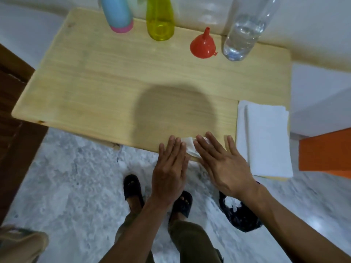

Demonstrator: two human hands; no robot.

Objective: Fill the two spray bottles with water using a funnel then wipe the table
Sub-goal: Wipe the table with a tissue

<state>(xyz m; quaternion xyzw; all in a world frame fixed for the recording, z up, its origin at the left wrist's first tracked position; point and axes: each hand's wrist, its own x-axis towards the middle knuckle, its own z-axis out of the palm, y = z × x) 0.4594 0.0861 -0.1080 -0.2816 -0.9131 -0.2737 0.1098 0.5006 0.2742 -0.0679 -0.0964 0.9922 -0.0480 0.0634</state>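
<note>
A blue spray bottle with a pink base [117, 14] and a yellow-green spray bottle [160, 19] stand at the far edge of the wooden table [95, 76]. A red funnel [203, 45] rests mouth-down beside a clear water bottle [243, 33] holding some water. At the near edge, a small crumpled white tissue [190, 147] lies between my hands. My left hand [170, 168] lies flat with straight fingers beside the tissue. My right hand [222, 164] is also flat, its fingers over the tissue's right part.
A stack of white folded tissues [266, 139] sits on the table's right end. A black bag [241, 215] with white scraps lies on the marble floor below. An orange box [326, 152] stands at the right. My sandalled feet are under the table edge.
</note>
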